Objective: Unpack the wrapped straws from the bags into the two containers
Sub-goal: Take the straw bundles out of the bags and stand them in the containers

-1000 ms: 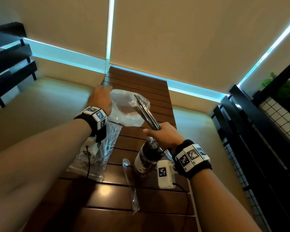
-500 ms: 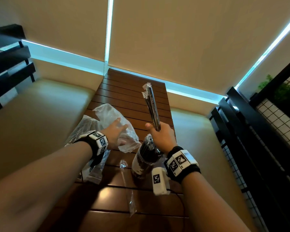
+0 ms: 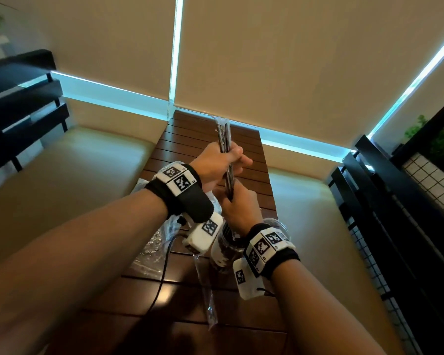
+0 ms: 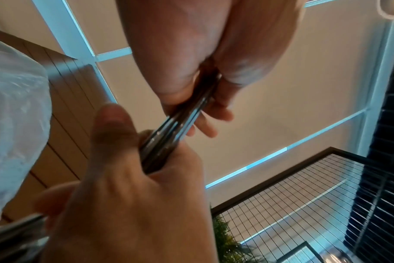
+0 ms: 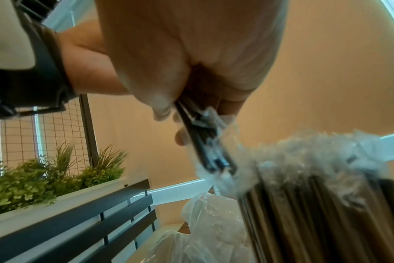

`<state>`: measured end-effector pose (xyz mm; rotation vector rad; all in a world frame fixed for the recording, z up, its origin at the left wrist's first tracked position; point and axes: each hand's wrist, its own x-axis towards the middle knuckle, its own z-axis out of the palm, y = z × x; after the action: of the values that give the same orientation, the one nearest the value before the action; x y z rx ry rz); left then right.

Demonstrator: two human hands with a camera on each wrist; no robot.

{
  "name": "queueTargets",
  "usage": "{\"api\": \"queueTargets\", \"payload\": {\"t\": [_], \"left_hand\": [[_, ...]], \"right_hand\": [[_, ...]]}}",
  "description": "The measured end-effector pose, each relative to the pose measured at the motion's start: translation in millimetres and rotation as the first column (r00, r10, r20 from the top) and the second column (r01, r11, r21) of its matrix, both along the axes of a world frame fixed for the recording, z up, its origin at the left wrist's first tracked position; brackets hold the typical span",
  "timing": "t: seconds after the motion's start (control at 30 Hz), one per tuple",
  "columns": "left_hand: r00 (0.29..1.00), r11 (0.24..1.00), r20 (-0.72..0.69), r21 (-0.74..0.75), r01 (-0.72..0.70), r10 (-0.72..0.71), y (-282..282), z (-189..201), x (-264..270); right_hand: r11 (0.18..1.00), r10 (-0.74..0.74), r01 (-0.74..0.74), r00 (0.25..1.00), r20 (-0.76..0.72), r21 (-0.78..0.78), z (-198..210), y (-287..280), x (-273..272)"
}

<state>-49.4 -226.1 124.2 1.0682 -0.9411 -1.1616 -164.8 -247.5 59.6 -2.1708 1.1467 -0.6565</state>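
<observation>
A bundle of dark wrapped straws (image 3: 223, 134) stands upright above the wooden table (image 3: 249, 180). My left hand (image 3: 222, 160) grips its middle and my right hand (image 3: 237, 203) grips its lower end just below. The left wrist view shows the straws (image 4: 182, 122) passing between both fists. In the right wrist view the wrapped ends (image 5: 210, 154) stick out under my right hand (image 5: 191, 106), above a container (image 3: 224, 248) packed with straws (image 5: 315, 204). A second clear container's rim (image 3: 278, 224) shows beside my right wrist. Crumpled clear bags (image 3: 150, 252) lie at the left.
One wrapped straw (image 3: 208, 298) lies loose on the table near the front. Cream bench cushions (image 3: 62, 175) flank the table. A black railing and wire grid (image 3: 408, 239) with plants (image 5: 34, 181) stand at the right. Drawn blinds fill the back.
My left hand has let go of the clear bag and come up to grip the straw bundle above my right hand. The bundle now stands more upright.
</observation>
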Motion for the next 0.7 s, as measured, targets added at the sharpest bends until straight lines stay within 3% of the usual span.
{"api": "queueTargets", "payload": {"t": [0.07, 0.17, 0.33, 0.53, 0.7], "left_hand": [[0.998, 0.997, -0.003, -0.039, -0.067, 0.067, -2.1, 5.5, -2.3], [0.981, 0.979, 0.084, -0.124, -0.161, 0.173, -1.2, 17.2, -0.1], [0.930, 0.942, 0.210, -0.215, -0.257, 0.301, -2.4, 23.5, 8.9], [0.804, 0.918, 0.477, -0.339, -0.205, 0.355, -9.2, -11.3, -7.5], [0.888, 0.952, 0.353, -0.188, -0.242, 0.296, -16.2, -41.8, -31.5]], "right_hand": [[0.994, 0.025, -0.033, 0.997, -0.078, -0.109, 3.1, 0.5, -4.8], [0.950, -0.064, -0.028, 0.957, -0.284, -0.310, -1.3, -4.1, -19.8], [0.977, -0.160, 0.085, 0.896, -0.413, -0.194, -30.2, -6.4, -51.9], [0.983, -0.154, 0.175, 0.952, -0.265, 0.060, -59.3, 1.1, -59.6], [0.976, -0.153, 0.169, 0.981, -0.121, 0.140, -68.2, 6.7, -56.0]]}}
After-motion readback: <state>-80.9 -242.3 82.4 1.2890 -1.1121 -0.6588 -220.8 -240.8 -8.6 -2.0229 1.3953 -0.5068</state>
